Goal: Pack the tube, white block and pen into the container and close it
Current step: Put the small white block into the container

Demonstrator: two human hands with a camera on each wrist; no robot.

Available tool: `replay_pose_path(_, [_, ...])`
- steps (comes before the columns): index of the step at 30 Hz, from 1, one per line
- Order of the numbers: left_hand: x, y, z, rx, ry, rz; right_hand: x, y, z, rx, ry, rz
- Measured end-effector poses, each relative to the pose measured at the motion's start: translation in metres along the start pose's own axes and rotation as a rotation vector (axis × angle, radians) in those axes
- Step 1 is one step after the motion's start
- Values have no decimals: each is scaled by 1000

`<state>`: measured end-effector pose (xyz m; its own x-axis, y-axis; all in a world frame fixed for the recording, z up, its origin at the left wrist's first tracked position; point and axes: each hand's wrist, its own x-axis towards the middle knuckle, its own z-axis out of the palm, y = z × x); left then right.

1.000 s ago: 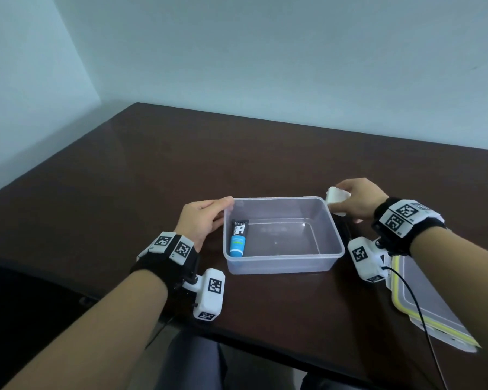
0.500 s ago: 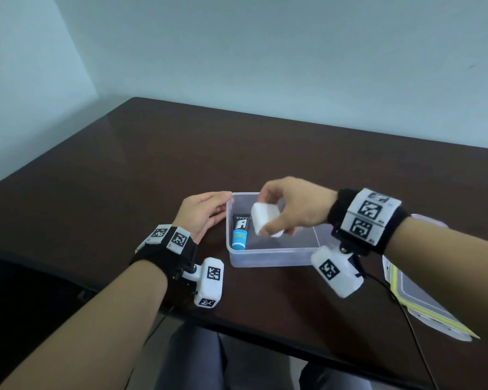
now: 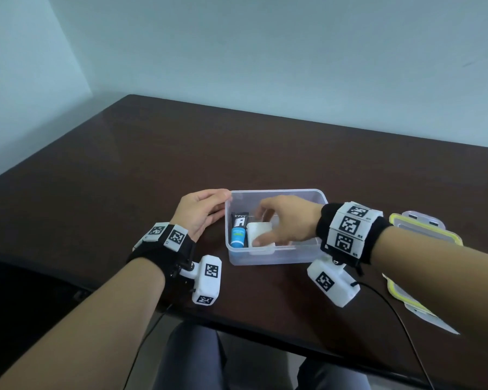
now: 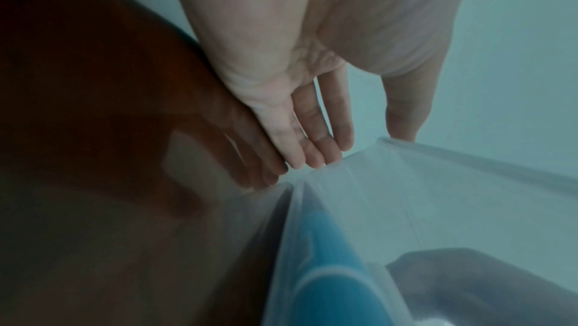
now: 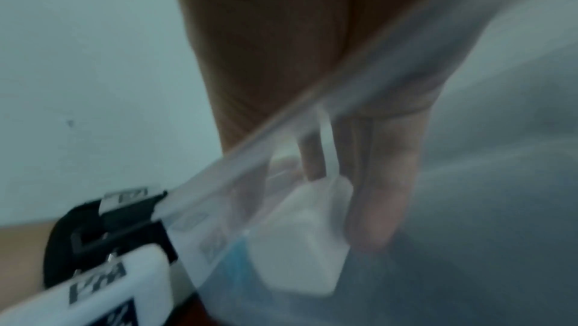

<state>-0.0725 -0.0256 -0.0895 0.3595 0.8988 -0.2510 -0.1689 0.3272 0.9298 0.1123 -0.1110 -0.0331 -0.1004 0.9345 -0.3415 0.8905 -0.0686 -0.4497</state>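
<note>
A clear plastic container [image 3: 279, 190] stands on the dark table near its front edge. Inside, along the left wall, lies a black and blue tube [image 3: 238, 230], seen blue through the wall [image 4: 328, 269]. Right beside it lies the white block [image 3: 261, 233], low on the container floor. My right hand [image 3: 265, 225] reaches in from the right and pinches the block [image 5: 300, 244] between thumb and fingers [image 5: 312, 158]. My left hand [image 3: 209, 206] rests against the container's left wall [image 4: 406, 195] with straight fingers [image 4: 312, 148], thumb on the rim. No pen is in view.
The container's lid [image 3: 426, 229], clear with a yellow-green seal, lies flat on the table to the right, partly hidden by my right forearm. The table [image 3: 237, 153] meets a pale wall at the back. My knees show below the front edge.
My right hand picked up the white block from the right of the container, carried it over the rim and lowered it beside the tube. The left hand stayed at the left wall.
</note>
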Motion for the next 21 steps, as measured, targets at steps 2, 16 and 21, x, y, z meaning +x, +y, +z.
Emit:
replay_pose_path(2, [0, 0, 0, 8, -4, -2, -10, 5, -17, 107, 93, 12])
replay_pose_path(16, [-7, 5, 7, 83, 58, 26, -62, 106, -44, 120, 319, 472])
replay_pose_path(21, [-8, 7, 8, 67, 65, 40, -57, 105, -22, 109, 219, 504])
